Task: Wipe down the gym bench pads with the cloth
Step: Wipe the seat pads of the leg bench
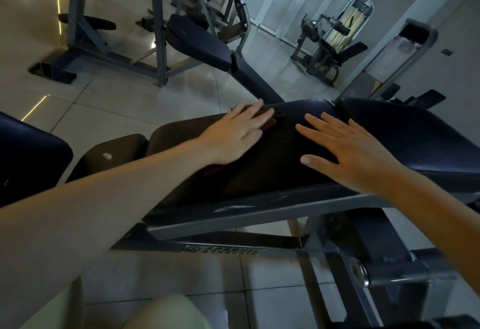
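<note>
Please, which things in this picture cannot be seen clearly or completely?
1. Head view: the cloth is almost as dark as the bench pad in the dim light, so its edges are unclear.
2. Head view: the left hand and right hand lie flat on the cloth and hide what is beneath them.
3. Head view: the small lower line on the frame's nameplate is too blurred to read.
</note>
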Motion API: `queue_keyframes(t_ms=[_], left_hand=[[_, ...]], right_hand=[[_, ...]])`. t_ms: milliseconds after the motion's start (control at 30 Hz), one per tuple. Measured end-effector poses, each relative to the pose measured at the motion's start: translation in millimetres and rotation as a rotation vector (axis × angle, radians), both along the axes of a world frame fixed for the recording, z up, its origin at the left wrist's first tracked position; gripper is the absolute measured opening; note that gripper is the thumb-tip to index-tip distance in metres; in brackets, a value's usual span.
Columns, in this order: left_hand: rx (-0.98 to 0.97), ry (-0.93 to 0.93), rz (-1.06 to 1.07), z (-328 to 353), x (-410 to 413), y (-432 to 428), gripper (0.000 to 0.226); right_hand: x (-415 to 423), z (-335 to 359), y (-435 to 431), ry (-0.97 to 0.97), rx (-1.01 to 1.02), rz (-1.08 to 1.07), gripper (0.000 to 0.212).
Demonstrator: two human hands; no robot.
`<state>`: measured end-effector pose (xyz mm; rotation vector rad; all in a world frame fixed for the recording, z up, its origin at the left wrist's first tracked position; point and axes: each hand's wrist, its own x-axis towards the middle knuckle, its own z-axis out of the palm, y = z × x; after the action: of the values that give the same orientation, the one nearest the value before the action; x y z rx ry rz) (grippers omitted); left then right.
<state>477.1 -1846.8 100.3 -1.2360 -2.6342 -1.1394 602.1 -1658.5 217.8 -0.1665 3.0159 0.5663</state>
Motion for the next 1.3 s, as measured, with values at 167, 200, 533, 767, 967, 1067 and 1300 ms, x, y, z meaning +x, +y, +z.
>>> queue_keyframes(t_ms=[167, 200, 533, 767, 967, 1067, 1300], left_hand=[[-0.067, -0.105, 0.128, 8.2, -12.5, 9.4, 0.051], [-0.069, -0.104, 0.128, 7.6, -5.2, 6.7, 0.051], [-0.003, 0.293, -0.292, -13.0, 70.7, -31.4, 0.056], [0.029, 0.087, -0.008, 30.4, 9.2, 46.8, 0.055], [-0.013, 0.03, -0.001, 38.6, -11.3, 57.1, 0.054], [0.006, 0.107, -0.081, 28.6, 27.3, 29.6, 0.056], [0.089, 0.196, -0.222, 12.4, 69.0, 6.9, 0.054]], right_hand=[[-0.9, -0.1, -0.4, -0.02, 0.013, -0.018, 0.107], [-0.6, -0.3, 0.1, -0.015, 0.012, -0.018, 0.107], [0.8, 0.5, 2.1, -0.01, -0.109, -0.019, 0.069], [-2.1, -2.4, -0.4, 0.047, -0.101, -0.061, 0.071], [-1.1, -3.4, -2.6, 0.085, -0.067, -0.075, 0.061], [0.1, -3.0, -4.7, 0.098, -0.087, -0.087, 0.071], [-1.0, -2.4, -4.1, 0.081, -0.089, -0.088, 0.074]])
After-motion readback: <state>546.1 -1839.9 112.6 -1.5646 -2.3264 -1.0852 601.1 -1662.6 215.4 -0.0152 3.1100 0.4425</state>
